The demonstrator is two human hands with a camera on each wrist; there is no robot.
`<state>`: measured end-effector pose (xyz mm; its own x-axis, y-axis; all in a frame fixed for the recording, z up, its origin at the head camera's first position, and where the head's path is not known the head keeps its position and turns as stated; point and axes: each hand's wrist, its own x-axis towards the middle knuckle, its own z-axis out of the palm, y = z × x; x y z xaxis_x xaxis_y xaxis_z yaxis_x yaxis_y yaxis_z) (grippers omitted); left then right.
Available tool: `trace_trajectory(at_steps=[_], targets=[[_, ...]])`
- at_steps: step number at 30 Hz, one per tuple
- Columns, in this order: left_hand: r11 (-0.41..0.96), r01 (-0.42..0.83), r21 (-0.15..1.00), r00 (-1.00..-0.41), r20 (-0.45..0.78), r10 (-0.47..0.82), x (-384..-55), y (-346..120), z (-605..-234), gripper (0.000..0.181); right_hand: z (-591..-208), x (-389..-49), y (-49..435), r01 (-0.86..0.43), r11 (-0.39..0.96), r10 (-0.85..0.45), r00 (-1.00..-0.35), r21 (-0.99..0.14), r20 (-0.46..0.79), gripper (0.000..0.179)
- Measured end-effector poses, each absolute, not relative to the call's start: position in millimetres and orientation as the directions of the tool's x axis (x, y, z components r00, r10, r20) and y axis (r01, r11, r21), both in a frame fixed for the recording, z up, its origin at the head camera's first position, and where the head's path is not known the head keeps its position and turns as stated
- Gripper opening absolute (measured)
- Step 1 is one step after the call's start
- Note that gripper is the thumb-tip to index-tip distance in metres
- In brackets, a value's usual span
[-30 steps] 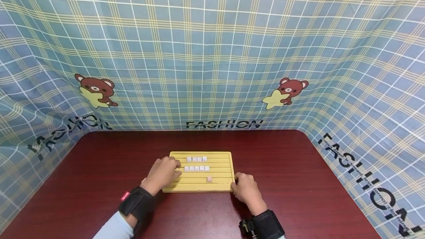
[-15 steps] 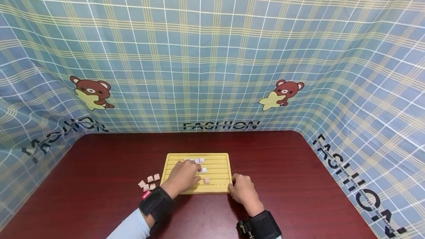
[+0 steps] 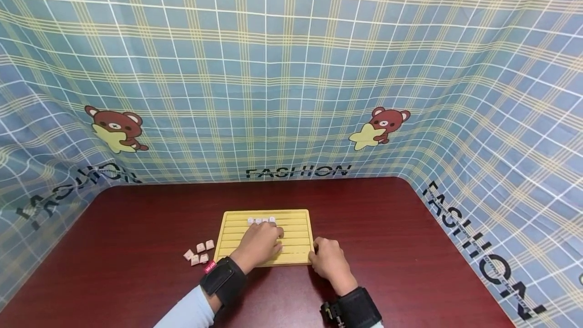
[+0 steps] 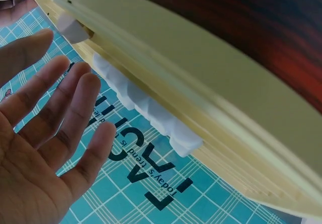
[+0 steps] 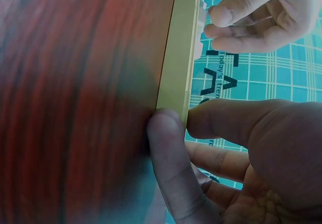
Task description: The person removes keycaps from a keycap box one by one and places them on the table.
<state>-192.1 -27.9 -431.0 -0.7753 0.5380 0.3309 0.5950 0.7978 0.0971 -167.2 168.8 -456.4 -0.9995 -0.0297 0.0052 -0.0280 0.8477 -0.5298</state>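
My left hand (image 3: 258, 243) hovers over the middle of a yellow ridged tray (image 3: 226, 237). Its fingers are loosely extended with nothing between them in the left wrist view. A lone keycap (image 4: 73, 28) sits just beyond the thumb tip, and a row of white keycaps (image 4: 146, 105) stands on a ridge beside the fingers. Farther back, another row of white keycaps (image 3: 258, 221) shows above my knuckles; the hand hides the rows below in the head view. At the tray's front right corner my right hand (image 3: 330, 259) pinches the edge between thumb and finger.
Several loose pale pink keycaps (image 3: 200, 247) lie on the dark red table (image 3: 150, 227) left of the tray. A blue plaid curtain (image 3: 282, 90) with printed bears surrounds the table's back and sides.
My left hand has moved right from the tray's left edge to over its middle, exposing the loose keycaps and covering the lower rows. My right hand stays at the tray's corner.
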Motion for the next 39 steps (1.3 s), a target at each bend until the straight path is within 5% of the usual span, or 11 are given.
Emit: trace_trajectory(at_steps=[23, 39], targets=[[0.783, 0.614, 0.103, -0.769, 0.305, 0.563, -192.9, -24.0, -437.0, 0.002, -457.1, -167.9, 168.5, -0.028, 0.855, -0.017, -1.000, -0.518, 0.025, 0.004], [0.774, 0.626, 0.095, -0.754, 0.326, 0.570, -190.9, -23.7, -440.7, 0.011, -457.4, -167.7, 167.9, -0.016, 0.855, -0.012, -1.000, -0.518, 0.011, 0.003]])
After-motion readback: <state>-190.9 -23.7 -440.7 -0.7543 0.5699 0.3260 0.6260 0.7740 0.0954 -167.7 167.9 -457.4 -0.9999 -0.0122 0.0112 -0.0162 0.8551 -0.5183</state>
